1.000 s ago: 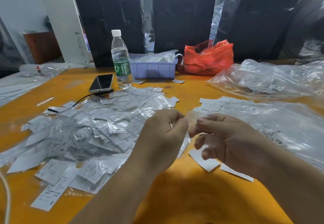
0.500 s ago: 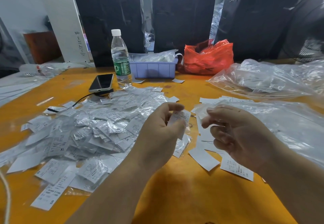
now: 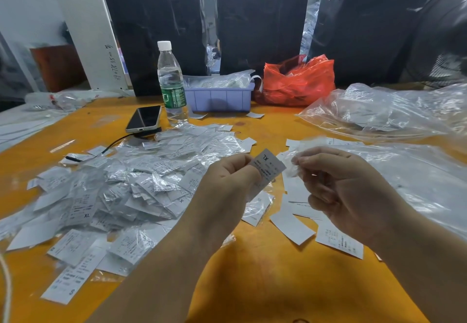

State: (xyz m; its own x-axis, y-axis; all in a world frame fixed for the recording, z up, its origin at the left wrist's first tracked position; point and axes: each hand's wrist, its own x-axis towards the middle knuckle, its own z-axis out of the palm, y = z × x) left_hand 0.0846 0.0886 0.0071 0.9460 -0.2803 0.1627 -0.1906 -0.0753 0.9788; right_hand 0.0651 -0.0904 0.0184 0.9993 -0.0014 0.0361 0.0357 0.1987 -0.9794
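Two hands at work above the orange table, bagging labels by the look of it; left hand pinches a white XL label between thumb and forefinger, held tilted and clear of the tabletop; right hand pinches a small clear sleeve at its fingertips, the film blurred, so whether its mouth is parted cannot be told; label and sleeve near each other, not yet joined.

Hazards, as judged from this position:
1. label corner catching the sleeve's lip and folding; cause, a limp film mouth that has not parted;
2. sleeve slipping from the fingertips; cause, thin slick plastic under a light pinch;
3. finished piece landing among the loose unbagged labels below the right hand instead of on the heap of bagged labels at left; cause, the two lots lying just beside each other;
4. sizes mixing; cause, an S label at the heap's near edge alongside XL ones;
5. forearm sweeping the heap toward the phone and the upright, capped water bottle behind it.
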